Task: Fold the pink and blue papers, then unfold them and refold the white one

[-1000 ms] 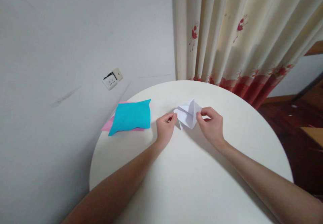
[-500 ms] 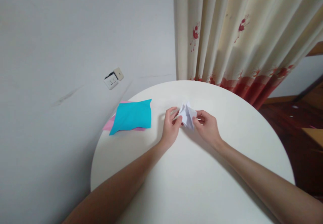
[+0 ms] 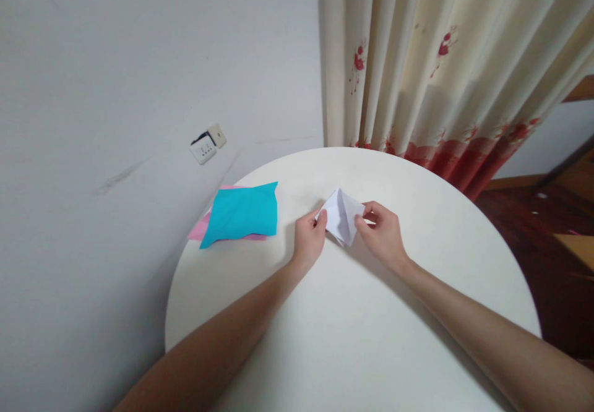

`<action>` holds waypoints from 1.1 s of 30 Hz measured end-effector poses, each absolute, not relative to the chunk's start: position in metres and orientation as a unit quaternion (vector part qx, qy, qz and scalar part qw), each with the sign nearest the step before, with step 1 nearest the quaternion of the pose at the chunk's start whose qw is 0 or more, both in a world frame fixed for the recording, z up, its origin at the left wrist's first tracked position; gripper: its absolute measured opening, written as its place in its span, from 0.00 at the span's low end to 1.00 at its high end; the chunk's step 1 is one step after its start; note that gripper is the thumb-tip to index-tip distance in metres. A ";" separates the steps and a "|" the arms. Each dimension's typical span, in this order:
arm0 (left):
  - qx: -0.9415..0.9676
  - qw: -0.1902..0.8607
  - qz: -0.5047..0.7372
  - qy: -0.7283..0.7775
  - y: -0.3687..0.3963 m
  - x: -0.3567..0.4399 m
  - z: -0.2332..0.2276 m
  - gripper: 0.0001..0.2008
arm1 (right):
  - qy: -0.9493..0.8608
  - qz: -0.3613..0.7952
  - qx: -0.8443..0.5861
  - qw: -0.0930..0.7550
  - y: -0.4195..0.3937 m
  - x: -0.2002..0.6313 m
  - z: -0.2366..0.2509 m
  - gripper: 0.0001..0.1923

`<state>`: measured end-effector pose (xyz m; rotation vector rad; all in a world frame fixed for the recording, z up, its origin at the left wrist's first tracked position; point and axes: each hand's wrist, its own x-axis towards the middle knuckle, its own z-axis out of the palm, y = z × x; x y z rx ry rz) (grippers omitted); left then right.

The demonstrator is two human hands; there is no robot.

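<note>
A piece of folded white paper (image 3: 335, 209) is held between my two hands over the table, one flap standing up along a crease in its middle. My left hand (image 3: 310, 234) pinches its left corner, thumb on top and the other fingers hidden underneath. On the opposite side my right hand (image 3: 383, 229) grips the right corner between thumb and fingers. To the left lie a bright blue sheet (image 3: 244, 213) and, partly covered by it, pink paper (image 3: 199, 227).
The round white table (image 3: 352, 338) stands against a pale wall (image 3: 139, 59) with a socket (image 3: 203, 150) on it. Behind the table hangs a cream curtain (image 3: 417, 59) with a red hem. Dark flooring (image 3: 520, 226) shows at the right.
The folded white paper has spread wider and flatter between my hands. My left hand has shifted slightly left and closed on the corner; my right hand has barely moved.
</note>
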<state>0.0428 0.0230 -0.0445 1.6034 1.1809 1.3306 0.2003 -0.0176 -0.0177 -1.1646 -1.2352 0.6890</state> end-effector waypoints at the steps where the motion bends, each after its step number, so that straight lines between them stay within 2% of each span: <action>1: 0.625 0.350 0.519 0.466 0.023 0.042 -0.044 0.20 | -0.526 0.287 -0.512 0.616 -0.017 0.201 -0.017 0.06; 6: 0.634 0.293 0.521 0.490 0.022 0.039 -0.040 0.20 | -0.489 0.244 -0.541 0.640 -0.013 0.208 -0.018 0.07; 12: 0.675 0.251 0.515 0.465 0.013 0.040 -0.037 0.19 | -0.485 0.227 -0.580 0.613 -0.009 0.210 -0.021 0.04; 16: 0.709 0.201 0.498 0.457 0.009 0.039 -0.033 0.20 | -0.498 0.217 -0.584 0.603 -0.005 0.217 -0.020 0.07; 20: 0.727 0.162 0.483 0.460 0.010 0.038 -0.031 0.20 | -0.523 0.240 -0.598 0.558 -0.001 0.229 -0.021 0.10; 25: 0.746 0.130 0.468 0.455 0.011 0.037 -0.031 0.18 | -0.572 0.208 -0.635 0.475 0.003 0.239 -0.027 0.11; 29: 0.777 0.095 0.455 0.424 0.010 0.036 -0.032 0.18 | -0.571 0.286 -0.654 0.406 0.003 0.238 -0.027 0.17; 33: 0.803 0.067 0.446 0.389 0.009 0.034 -0.033 0.18 | -0.549 0.344 -0.657 0.386 0.000 0.236 -0.023 0.18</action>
